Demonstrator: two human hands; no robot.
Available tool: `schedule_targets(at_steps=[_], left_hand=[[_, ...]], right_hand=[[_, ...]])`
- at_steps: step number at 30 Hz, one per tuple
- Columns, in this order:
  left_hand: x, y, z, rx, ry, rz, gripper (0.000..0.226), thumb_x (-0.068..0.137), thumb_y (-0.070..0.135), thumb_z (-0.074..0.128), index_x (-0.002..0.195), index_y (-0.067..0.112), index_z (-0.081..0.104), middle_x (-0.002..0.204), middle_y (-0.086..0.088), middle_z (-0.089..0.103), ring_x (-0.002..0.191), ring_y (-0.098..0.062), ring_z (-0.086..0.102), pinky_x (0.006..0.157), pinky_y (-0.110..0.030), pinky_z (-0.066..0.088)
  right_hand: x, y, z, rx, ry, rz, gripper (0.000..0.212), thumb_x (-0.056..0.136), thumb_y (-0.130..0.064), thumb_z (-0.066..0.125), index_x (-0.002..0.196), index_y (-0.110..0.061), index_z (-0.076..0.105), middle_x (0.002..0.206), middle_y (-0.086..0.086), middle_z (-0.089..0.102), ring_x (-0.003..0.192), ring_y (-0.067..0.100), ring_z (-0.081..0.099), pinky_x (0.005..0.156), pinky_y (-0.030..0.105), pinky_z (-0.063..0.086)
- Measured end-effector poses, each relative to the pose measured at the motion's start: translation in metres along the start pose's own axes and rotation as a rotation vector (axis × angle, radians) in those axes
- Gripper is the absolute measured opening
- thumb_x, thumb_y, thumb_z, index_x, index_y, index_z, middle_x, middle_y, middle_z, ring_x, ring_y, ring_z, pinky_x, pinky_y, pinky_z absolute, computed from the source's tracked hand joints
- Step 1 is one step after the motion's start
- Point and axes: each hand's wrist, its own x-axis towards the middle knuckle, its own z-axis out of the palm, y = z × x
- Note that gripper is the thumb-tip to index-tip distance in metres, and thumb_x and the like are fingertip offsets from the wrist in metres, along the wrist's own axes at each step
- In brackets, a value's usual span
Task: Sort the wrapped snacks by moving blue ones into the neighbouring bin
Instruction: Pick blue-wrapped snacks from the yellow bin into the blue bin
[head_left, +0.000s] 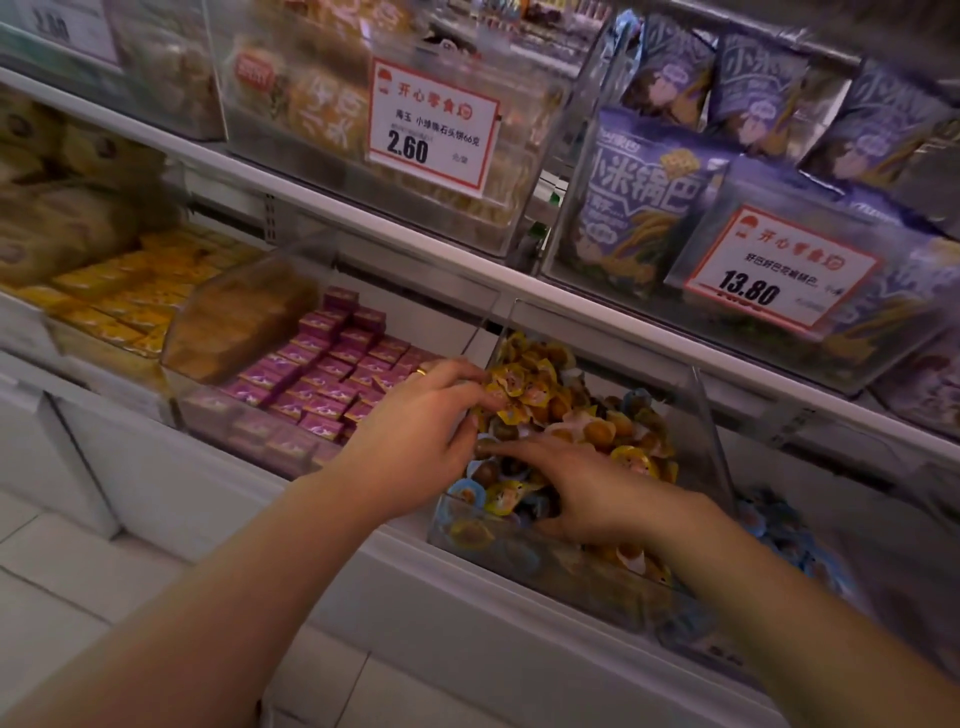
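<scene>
Left hand (426, 415): fingers curled, pinching yellow-wrapped snacks (511, 395) at frame centre.
Right hand (587, 493): spread flat on the pile.
Blue snacks (464, 492): orientation unclear.
Price tags: "2.60" (431, 124), "13.80" (779, 270).

At centre frame a clear bin (698, 415) on the lower shelf holds a heap of wrapped snacks (566, 410). Both hands reach into it: the left hand (421, 415) at its left edge, the right hand (587, 483) nearer its front wall. The neighbouring bin (810, 561) sits just right of it. Small boxes (332, 369) lie to the left. Bagged snacks (649, 197) stand on the upper shelf (332, 200), upper right.
</scene>
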Motion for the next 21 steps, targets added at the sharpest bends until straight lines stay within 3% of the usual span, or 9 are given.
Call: schedule_targets(at_steps=[3, 5, 9, 11, 14, 17, 21], left_hand=[[0.0, 0.0, -0.001, 0.012, -0.006, -0.008, 0.029, 0.091, 0.015, 0.057, 0.115, 0.023, 0.07, 0.135, 0.002, 0.055, 0.122, -0.021, 0.053, 0.1, -0.043, 0.047], [0.001, 0.0, -0.001, 0.019, -0.018, -0.014, 0.03, 0.09, 0.015, 0.056, 0.116, 0.023, 0.07, 0.136, 0.002, 0.054, 0.123, -0.021, 0.053, 0.1, -0.043, 0.046], [0.0, 0.0, -0.001, 0.027, -0.028, -0.007, 0.03, 0.091, 0.015, 0.056, 0.116, 0.023, 0.069, 0.138, 0.002, 0.053, 0.124, -0.021, 0.052, 0.101, -0.042, 0.046], [-0.001, 0.001, -0.001, 0.029, -0.025, -0.008, 0.03, 0.091, 0.015, 0.056, 0.117, 0.024, 0.069, 0.138, 0.002, 0.053, 0.125, -0.019, 0.052, 0.102, -0.04, 0.046], [-0.003, 0.003, -0.002, 0.027, -0.018, -0.009, 0.03, 0.091, 0.015, 0.056, 0.117, 0.024, 0.069, 0.139, 0.003, 0.052, 0.125, -0.018, 0.052, 0.102, -0.038, 0.046], [-0.002, 0.005, -0.004, 0.043, -0.023, -0.01, 0.027, 0.093, 0.018, 0.055, 0.115, 0.022, 0.069, 0.139, 0.003, 0.052, 0.124, -0.019, 0.052, 0.102, -0.039, 0.045], [0.001, 0.016, -0.004, 0.075, 0.045, 0.021, 0.024, 0.092, 0.016, 0.052, 0.109, 0.018, 0.07, 0.135, 0.002, 0.054, 0.123, -0.021, 0.052, 0.099, -0.045, 0.043]], right_hand=[[-0.009, 0.015, 0.003, -0.035, 0.052, 0.047, 0.067, 0.079, -0.042, 0.072, 0.14, -0.039, 0.045, 0.128, -0.007, 0.051, 0.116, 0.014, 0.051, 0.088, 0.023, 0.041], [-0.012, 0.02, 0.004, -0.055, 0.076, 0.082, 0.059, 0.081, -0.04, 0.07, 0.136, -0.038, 0.048, 0.124, -0.007, 0.052, 0.114, 0.016, 0.053, 0.084, 0.026, 0.044], [-0.008, 0.012, 0.003, -0.169, -0.082, 0.114, 0.08, 0.076, -0.043, 0.071, 0.145, -0.043, 0.031, 0.134, -0.004, 0.046, 0.119, 0.02, 0.049, 0.092, 0.037, 0.051], [0.0, 0.004, 0.002, -0.24, -0.13, 0.106, 0.085, 0.076, -0.038, 0.072, 0.147, -0.045, 0.025, 0.133, -0.002, 0.046, 0.113, 0.022, 0.05, 0.08, 0.034, 0.049], [0.006, -0.002, -0.001, -0.261, -0.065, 0.061, 0.075, 0.077, -0.035, 0.073, 0.14, -0.042, 0.034, 0.124, 0.001, 0.051, 0.102, 0.021, 0.052, 0.07, 0.031, 0.042], [-0.001, 0.0, 0.003, -0.153, 0.003, 0.061, 0.052, 0.079, -0.041, 0.071, 0.126, -0.044, 0.047, 0.117, -0.004, 0.057, 0.103, 0.019, 0.057, 0.082, 0.036, 0.05], [-0.009, 0.0, -0.001, 0.293, 0.153, 0.165, 0.029, 0.077, -0.032, 0.079, 0.098, -0.041, 0.061, 0.103, -0.014, 0.061, 0.091, 0.006, 0.061, 0.078, 0.029, 0.054]])
